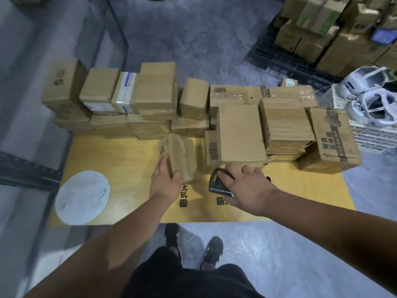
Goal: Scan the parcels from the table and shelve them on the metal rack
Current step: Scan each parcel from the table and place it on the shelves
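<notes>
A small tape-wrapped cardboard parcel [179, 155] lies on the yellow table [120, 160], in front of the stacked parcels [154, 97]. My left hand [165, 179] grips its near left edge, thumb on top. A black handheld scanner [219, 183] lies on the table just right of the parcel. My right hand [247, 186] rests over the scanner with fingers spread across it; whether they curl round it is unclear. A dark metal rack [25, 168] shows at the left edge of the table.
Several cardboard boxes are stacked along the table's far half, a large printed one [335, 140] at the right. A white round sheet [82, 197] lies at the near left. White crates [373, 134] with white shoes stand right. More cartons [335, 29] sit on a pallet beyond.
</notes>
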`<action>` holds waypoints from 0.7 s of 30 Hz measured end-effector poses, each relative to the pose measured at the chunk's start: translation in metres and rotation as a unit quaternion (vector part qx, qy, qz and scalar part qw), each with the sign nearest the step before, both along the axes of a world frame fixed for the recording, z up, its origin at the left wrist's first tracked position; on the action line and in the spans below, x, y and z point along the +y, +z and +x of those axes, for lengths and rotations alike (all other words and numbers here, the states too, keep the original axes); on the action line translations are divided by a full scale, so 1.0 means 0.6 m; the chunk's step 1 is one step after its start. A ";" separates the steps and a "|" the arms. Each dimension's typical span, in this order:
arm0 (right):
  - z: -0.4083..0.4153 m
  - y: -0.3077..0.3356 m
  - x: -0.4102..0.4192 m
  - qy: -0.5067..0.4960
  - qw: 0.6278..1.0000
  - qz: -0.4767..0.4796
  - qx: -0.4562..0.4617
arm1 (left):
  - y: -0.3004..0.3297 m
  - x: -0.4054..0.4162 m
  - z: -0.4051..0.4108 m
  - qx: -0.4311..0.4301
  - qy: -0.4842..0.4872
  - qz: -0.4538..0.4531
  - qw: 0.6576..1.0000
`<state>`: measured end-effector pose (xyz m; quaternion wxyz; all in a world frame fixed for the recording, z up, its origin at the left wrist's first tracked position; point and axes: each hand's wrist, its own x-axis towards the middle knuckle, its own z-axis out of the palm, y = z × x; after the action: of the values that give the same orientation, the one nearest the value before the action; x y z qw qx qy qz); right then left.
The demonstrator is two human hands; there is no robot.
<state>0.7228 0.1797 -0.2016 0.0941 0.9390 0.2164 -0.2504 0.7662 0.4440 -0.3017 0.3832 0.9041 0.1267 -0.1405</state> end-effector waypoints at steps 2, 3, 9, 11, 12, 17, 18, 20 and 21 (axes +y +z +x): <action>0.005 0.000 0.013 0.024 1.000 -0.008 0.002 | -0.005 0.013 -0.005 -0.009 0.009 -0.020 1.000; 0.007 0.001 0.020 0.031 0.999 -0.011 0.004 | -0.005 0.020 -0.007 -0.002 0.014 -0.023 1.000; 0.015 0.015 0.065 0.018 0.999 -0.009 0.027 | -0.014 0.085 -0.013 0.022 -0.002 -0.028 0.999; 0.015 0.019 0.084 0.003 0.999 -0.010 0.038 | -0.020 0.112 -0.010 0.007 -0.018 -0.044 0.999; 0.016 0.020 0.094 -0.003 0.999 -0.012 0.041 | -0.022 0.125 -0.008 0.005 -0.010 -0.052 0.999; 0.017 0.028 0.153 -0.022 0.998 -0.024 0.062 | -0.028 0.180 0.023 0.046 0.048 -0.120 0.991; 0.017 0.030 0.165 -0.028 0.997 -0.024 0.064 | -0.021 0.184 0.030 0.062 0.038 -0.129 0.989; 0.017 0.036 0.190 -0.048 0.996 -0.016 0.071 | 0.002 0.185 0.043 0.089 0.043 -0.156 0.983; 0.017 0.039 0.201 -0.059 0.995 -0.010 0.074 | 0.008 0.187 0.048 0.098 0.051 -0.173 0.979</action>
<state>0.7329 0.3001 -0.1783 0.0720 0.9279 0.1644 -0.3268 0.7948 0.5561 -0.2971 0.5260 0.7984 0.1837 -0.2284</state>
